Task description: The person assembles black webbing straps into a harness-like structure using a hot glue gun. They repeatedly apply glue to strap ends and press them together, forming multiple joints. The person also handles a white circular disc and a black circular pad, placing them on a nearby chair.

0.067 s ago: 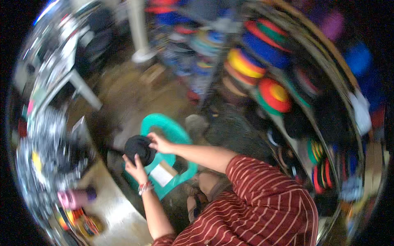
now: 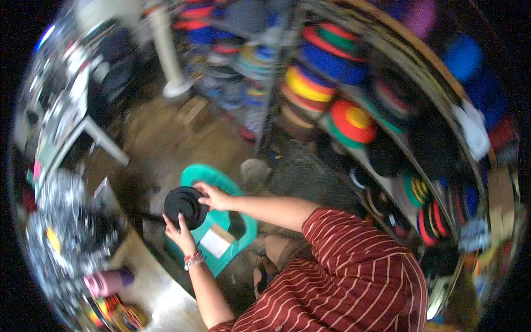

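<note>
A black roll of flat band (image 2: pixel 180 202), its coiled face showing, is held between my two hands over a teal plastic chair (image 2: pixel 199 173). My left hand (image 2: pixel 182 235) grips its near edge, fingers against the face and a beaded bracelet on the wrist. On the right edge, my right hand (image 2: pixel 214 197) has its fingers and thumb closed round the rim. A flat white and tan piece, like card (image 2: pixel 215 243), lies on the chair just under the roll.
Shelves at the right hold stacked coloured rolls (image 2: pixel 352 123). To the left is a pale tabletop (image 2: pixel 166 296) with a pink bottle (image 2: pixel 105 283) and a heap of shiny clear plastic wrapping (image 2: pixel 66 238). A white post (image 2: pixel 168 61) stands beyond the brown floor.
The black roll has tilted so that more of its coiled face shows. Both hands keep hold of it. The whole view has shifted slightly.
</note>
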{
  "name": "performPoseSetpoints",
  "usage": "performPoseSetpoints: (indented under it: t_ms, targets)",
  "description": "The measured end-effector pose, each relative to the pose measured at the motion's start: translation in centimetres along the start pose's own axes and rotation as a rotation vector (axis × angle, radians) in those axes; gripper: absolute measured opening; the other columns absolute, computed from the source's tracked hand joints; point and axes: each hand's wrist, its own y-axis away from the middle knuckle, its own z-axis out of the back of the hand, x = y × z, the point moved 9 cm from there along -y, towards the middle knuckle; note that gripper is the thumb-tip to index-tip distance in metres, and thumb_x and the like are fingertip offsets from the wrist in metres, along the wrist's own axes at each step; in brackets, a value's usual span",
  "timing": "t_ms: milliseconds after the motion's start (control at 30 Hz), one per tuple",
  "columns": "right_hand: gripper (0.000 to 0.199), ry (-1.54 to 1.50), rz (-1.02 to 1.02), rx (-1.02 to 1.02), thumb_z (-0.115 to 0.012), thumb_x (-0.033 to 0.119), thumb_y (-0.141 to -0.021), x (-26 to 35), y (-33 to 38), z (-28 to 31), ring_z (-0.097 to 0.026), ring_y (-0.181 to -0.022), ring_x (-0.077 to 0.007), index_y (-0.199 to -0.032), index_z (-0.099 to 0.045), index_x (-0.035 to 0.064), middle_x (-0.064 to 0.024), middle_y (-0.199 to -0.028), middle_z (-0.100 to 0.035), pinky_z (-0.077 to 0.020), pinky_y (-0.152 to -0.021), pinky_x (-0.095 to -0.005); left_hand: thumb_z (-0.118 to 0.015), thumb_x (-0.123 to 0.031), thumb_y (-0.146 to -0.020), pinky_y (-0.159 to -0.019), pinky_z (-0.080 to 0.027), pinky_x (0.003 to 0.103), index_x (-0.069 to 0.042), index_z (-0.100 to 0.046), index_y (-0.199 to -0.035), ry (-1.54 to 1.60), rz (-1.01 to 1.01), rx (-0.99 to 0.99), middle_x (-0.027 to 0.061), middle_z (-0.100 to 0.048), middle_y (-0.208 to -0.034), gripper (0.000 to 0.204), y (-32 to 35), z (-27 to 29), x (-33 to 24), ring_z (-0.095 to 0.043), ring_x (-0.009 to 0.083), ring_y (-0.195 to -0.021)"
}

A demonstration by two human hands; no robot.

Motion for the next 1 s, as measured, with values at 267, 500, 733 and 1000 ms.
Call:
performPoseSetpoints:
  t_ms: [267,500,733,1000]
  targets:
    - [0.061,-0.206,0.302,-0.726,-0.056,0.006,-0.092,13.6,33.7,19.5,-0.056,-0.102,-0.0191,-0.146,-0.030,0.0134,-0.0111,-0.128,-0.047,-0.0605,-0.074,-0.0356,-0.061,-0.034,-0.090,-0.097,-0.038,0.039,-0.005,-0.041,-0.140,0.269,-0.677,0.705,0.0204,-0.049,-0.119,0.061,16.7,-11.7,-28.5,-0.049,0.0307,-0.111]
    - [0.064,-0.343,0.469,-1.524,-0.064,0.012,-0.088,15.9,60.7,25.8,-0.057,-0.077,-0.0152,-0.144,-0.034,0.0123,-0.0063,-0.103,-0.051,-0.0609,-0.069,-0.0399,-0.066,-0.028,-0.088,-0.092,-0.047,0.035,-0.004,-0.049,-0.132,0.495,-0.578,1.372,0.0177,-0.054,-0.120,0.053,31.9,-24.5,-38.5,-0.059,0.0236,-0.106]
    - [0.048,-0.232,0.597,-1.920,-0.053,0.008,-0.094,17.0,77.2,28.9,-0.065,-0.087,-0.0192,-0.140,-0.040,0.0080,-0.0099,-0.112,-0.061,-0.0608,-0.071,-0.0391,-0.059,-0.012,-0.091,-0.079,-0.053,0.028,-0.001,-0.056,-0.123,0.694,-0.449,1.732,0.0077,-0.065,-0.104,0.034,43.1,-38.2,-53.1,-0.062,0.0145,-0.088]
    - [0.051,-0.357,0.660,-1.953,-0.055,0.005,-0.093,16.3,82.8,33.1,-0.064,-0.088,-0.0232,-0.141,-0.038,0.0077,-0.0116,-0.113,-0.059,-0.0612,-0.070,-0.0437,-0.058,-0.020,-0.088,-0.070,-0.053,0.037,-0.002,-0.063,-0.100,0.555,-0.536,1.313,0.0121,-0.066,-0.097,0.022,47.9,-53.5,-62.2,-0.065,0.0254,-0.083]
